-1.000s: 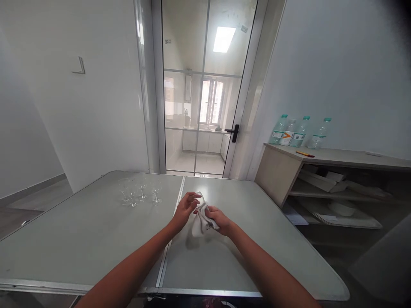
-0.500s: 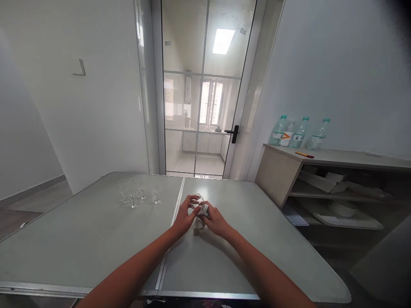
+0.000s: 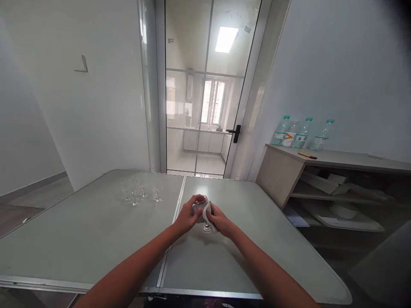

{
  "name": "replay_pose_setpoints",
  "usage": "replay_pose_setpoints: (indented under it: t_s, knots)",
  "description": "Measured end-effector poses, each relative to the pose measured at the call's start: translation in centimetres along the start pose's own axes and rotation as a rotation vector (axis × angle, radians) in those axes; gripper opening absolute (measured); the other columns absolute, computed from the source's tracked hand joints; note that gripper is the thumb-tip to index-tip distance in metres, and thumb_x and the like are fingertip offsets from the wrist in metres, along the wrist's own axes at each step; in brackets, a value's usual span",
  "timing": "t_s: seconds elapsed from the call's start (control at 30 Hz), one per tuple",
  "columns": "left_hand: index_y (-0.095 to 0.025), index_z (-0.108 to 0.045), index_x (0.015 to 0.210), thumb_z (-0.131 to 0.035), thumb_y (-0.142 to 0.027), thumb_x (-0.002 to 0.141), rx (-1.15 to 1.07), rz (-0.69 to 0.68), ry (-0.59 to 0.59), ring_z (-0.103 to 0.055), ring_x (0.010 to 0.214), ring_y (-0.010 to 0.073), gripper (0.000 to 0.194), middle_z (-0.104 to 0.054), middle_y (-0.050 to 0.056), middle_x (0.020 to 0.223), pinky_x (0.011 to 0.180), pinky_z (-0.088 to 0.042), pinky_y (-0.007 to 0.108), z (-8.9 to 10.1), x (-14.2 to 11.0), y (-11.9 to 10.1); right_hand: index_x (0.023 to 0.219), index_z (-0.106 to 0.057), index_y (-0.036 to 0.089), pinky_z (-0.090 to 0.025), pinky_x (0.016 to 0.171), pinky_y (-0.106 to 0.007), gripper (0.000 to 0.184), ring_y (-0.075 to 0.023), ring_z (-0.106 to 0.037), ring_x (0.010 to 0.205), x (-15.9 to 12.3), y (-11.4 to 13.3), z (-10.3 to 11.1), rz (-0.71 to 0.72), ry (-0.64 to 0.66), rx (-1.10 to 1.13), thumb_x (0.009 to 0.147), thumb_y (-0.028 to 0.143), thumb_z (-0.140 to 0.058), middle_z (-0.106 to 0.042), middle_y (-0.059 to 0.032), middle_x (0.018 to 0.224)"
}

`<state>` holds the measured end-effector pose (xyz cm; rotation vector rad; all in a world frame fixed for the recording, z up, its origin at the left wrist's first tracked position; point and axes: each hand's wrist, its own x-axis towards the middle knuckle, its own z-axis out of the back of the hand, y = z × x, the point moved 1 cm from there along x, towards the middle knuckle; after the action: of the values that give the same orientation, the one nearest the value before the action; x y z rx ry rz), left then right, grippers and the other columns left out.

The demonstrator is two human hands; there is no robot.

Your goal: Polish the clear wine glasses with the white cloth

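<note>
A clear stemmed glass [image 3: 207,228] is tilted between my two hands above the right part of the table, its foot toward me. My left hand [image 3: 189,214] curls around the bowl from the left, fingers over the rim side. In my right hand [image 3: 220,219] is a pale cloth [image 3: 208,212], closed in the fingers and pressed against the right side of the bowl. Most of the bowl is hidden by fingers and cloth. Off to the left, several clear stemmed glasses [image 3: 157,192] stand upright in a group.
The grey-green table [image 3: 105,239] has a metal seam left of my hands. On the right a shelf unit [image 3: 281,171] carries several plastic bottles [image 3: 302,132] and an orange-yellow pen-like item [image 3: 307,155]. Behind the table is a glass door [image 3: 180,102] with a black handle [image 3: 236,134].
The glass has turned in my hands, so its foot now shows below them. The cloth has shifted up along the bowl's right side. The camera view has moved slightly.
</note>
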<state>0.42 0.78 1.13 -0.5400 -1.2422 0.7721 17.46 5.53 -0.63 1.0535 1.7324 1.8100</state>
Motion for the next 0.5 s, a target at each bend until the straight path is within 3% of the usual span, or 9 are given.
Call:
replay_pose_setpoints:
  t_s: [0.13,0.23,0.37,0.5]
  knots:
    - [-0.023,-0.057,0.118,-0.065,-0.042,0.093,0.001,-0.024,-0.053,-0.064,0.114,0.0267,0.033,-0.068,0.010,0.121,0.102,-0.047,0.044,0.0,0.1,-0.4,0.123,-0.063,0.022,-0.048,0.082,-0.033,0.049,-0.0230,-0.061,0.091,0.1,0.5,0.1,0.071,0.051,-0.206,0.082,0.046,-0.076,-0.068,-0.0053,0.105]
    - [-0.024,-0.054,0.122,-0.067,-0.041,0.092,-0.032,0.020,-0.102,-0.065,0.113,0.0260,0.037,-0.068,0.010,0.123,0.100,-0.047,0.043,0.2,0.2,-0.4,0.112,-0.065,0.019,-0.047,0.081,-0.033,0.037,-0.0226,-0.059,0.089,0.5,0.0,0.2,0.077,0.034,-0.318,0.084,0.042,-0.073,-0.068,-0.0050,0.100]
    - [-0.024,-0.054,0.129,-0.067,-0.043,0.092,-0.041,0.038,-0.164,-0.066,0.113,0.0259,0.044,-0.064,0.012,0.129,0.101,-0.047,0.045,0.7,0.2,0.2,0.098,-0.067,0.019,-0.045,0.075,-0.030,0.029,-0.0193,-0.056,0.080,1.2,-0.6,0.4,0.051,0.013,-0.325,0.085,0.045,-0.071,-0.066,-0.0019,0.088]
    - [-0.025,-0.050,0.140,-0.064,-0.045,0.095,-0.079,0.088,-0.205,-0.066,0.116,0.0263,0.051,-0.061,0.014,0.136,0.102,-0.048,0.046,1.0,0.3,1.2,0.089,-0.068,0.017,-0.042,0.071,-0.028,0.034,-0.0161,-0.054,0.072,1.6,-0.1,0.8,-0.004,0.019,-0.251,0.080,0.049,-0.076,-0.064,0.0003,0.078]
